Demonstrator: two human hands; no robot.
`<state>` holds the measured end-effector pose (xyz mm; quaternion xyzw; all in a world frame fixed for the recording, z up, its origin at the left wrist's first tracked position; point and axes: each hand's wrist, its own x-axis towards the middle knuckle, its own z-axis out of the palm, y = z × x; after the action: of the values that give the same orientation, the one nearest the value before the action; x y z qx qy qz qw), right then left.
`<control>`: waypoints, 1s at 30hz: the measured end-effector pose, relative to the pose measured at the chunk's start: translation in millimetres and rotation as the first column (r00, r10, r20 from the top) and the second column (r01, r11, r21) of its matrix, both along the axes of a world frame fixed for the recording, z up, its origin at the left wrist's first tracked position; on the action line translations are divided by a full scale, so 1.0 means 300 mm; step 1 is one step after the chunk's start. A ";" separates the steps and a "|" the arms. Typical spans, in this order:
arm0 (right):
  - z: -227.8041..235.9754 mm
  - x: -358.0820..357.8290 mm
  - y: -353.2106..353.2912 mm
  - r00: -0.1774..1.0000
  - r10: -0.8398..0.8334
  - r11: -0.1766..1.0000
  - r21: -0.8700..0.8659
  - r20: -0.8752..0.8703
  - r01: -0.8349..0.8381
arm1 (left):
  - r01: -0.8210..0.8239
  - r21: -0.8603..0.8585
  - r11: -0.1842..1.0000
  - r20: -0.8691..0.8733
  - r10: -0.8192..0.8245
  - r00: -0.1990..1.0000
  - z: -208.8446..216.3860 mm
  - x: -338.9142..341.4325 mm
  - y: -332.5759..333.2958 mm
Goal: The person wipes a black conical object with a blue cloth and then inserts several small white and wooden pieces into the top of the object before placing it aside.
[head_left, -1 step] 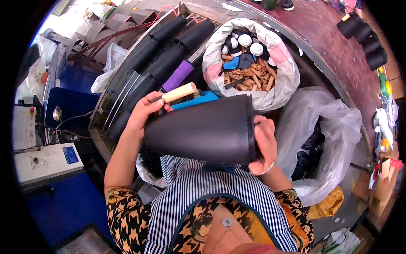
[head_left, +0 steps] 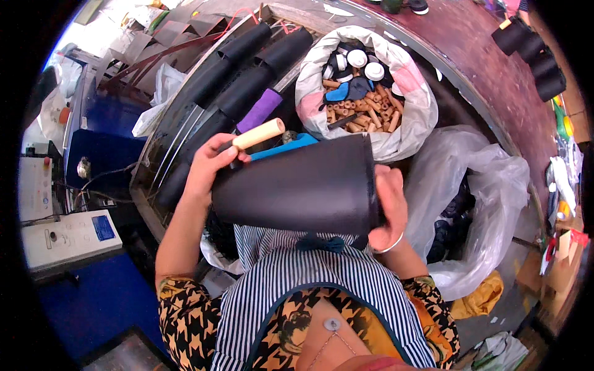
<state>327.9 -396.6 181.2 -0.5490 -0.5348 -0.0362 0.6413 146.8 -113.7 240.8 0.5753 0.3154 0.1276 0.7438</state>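
A matte black tapered cylinder [head_left: 291,185] lies sideways across my front, its wide end to the right. My left hand [head_left: 210,162] is at the narrow end, closed round a pale wooden handle [head_left: 260,133] and its dark fitting. Whether the fitting is joined to the cylinder, I cannot tell. Curled round the wide rim, my right hand [head_left: 390,201] grips the cylinder; some of its fingertips are hidden behind the rim. A flat blue piece [head_left: 284,148] shows just beyond the cylinder, beside a purple roll [head_left: 260,111].
Beyond my hands, a white sack [head_left: 309,80] holds wooden handles [head_left: 374,111] and white-topped black parts. Stacked black cylinders [head_left: 247,86] lie at far left. On the right is a clear plastic bag [head_left: 495,235] with dark pieces; a white control box [head_left: 68,238] stands left.
The cylinder has turned slightly, its wide end shifting a little to the right with my right hand. The wooden handle has moved slightly left and down. Both hands keep their hold.
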 end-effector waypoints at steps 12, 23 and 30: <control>-0.065 0.085 0.051 0.803 -0.050 0.968 -0.227 -0.593 -0.108 | -0.117 0.573 0.811 -0.075 0.194 0.978 0.049 0.034 -0.091; -0.174 0.219 0.075 0.733 -0.205 0.877 -0.455 -0.649 -0.157 | -0.037 0.927 -0.374 -0.270 -0.731 0.627 0.097 0.130 -0.318; 0.003 0.167 -0.048 0.979 -0.202 0.788 -0.597 -0.023 0.149 | -0.284 0.910 -0.301 0.011 -0.668 0.744 0.094 0.447 -0.373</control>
<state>378.0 -411.0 182.0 -0.7698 -0.4381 0.0964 0.4541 280.8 -225.7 269.1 0.8960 -0.2748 0.3457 0.0460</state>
